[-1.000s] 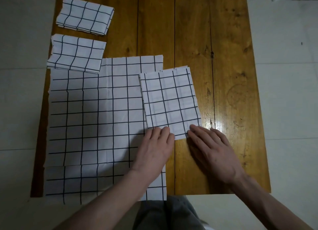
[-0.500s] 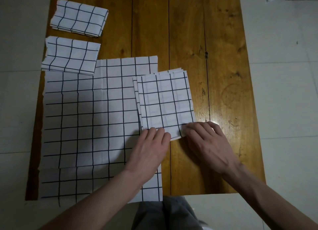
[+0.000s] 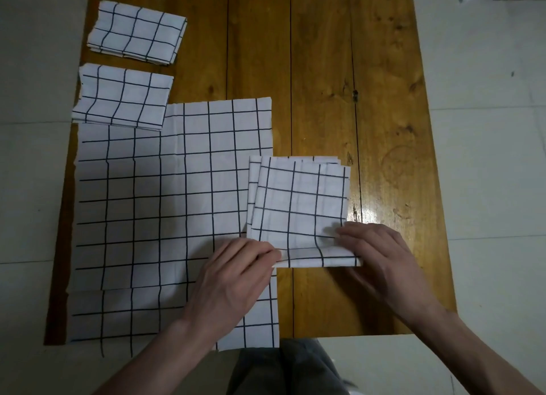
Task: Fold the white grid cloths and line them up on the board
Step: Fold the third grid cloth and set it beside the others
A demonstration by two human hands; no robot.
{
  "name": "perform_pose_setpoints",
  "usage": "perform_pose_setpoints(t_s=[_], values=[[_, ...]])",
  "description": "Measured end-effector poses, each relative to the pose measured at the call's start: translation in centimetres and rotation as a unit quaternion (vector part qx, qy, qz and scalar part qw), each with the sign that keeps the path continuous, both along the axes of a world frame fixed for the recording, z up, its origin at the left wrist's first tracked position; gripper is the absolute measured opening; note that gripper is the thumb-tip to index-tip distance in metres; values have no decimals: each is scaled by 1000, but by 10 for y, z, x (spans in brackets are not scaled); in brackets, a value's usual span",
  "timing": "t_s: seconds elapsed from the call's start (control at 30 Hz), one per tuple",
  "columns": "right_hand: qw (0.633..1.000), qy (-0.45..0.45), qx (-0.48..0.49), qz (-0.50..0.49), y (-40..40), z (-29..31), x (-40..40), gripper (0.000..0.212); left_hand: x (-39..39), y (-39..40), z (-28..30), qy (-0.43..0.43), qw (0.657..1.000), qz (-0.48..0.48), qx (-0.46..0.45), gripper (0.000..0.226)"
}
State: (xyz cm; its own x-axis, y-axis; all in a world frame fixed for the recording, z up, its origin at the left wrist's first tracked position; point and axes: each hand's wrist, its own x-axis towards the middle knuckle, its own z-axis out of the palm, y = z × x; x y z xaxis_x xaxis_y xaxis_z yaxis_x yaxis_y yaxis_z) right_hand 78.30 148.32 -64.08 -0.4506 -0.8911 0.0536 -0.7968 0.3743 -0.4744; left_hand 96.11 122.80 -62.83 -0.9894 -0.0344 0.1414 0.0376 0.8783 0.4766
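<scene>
On the wooden board (image 3: 384,99), a partly folded white grid cloth (image 3: 298,199) lies near the middle, overlapping the right edge of a large unfolded grid cloth (image 3: 165,193). Its near edge is turned up and over, away from me. My left hand (image 3: 233,279) pinches the fold's left end. My right hand (image 3: 381,252) holds the right end, with its fingers curled over the turned flap. Two folded grid cloths lie one behind the other at the far left: the farther folded cloth (image 3: 137,31) and the nearer folded cloth (image 3: 124,97).
The board rests on a pale tiled floor (image 3: 487,187). The nearer folded cloth overlaps the large cloth's far left corner. The large cloth hangs slightly over the board's near edge. Bare wood shows on the board's right half and far middle.
Both hands lay at the cloth's near edge before. They have now lifted that edge and rolled it away from me, so the cloth looks shorter.
</scene>
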Motion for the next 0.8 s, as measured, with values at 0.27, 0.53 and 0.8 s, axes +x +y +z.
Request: perform_pose_setpoints(t_s=[0.27, 0.53, 0.8], values=[[998, -31, -41, 23, -10, -6, -8, 35, 7, -18, -12, -47, 998, -41, -7, 68], [995, -99, -29, 4, -16, -7, -11, 43, 13, -29, -15, -41, 999, -5, 19, 72], [988, -146, -33, -43, -24, -13, -7, 27, 15, -28, -21, -55, 993, 86, 58, 46]])
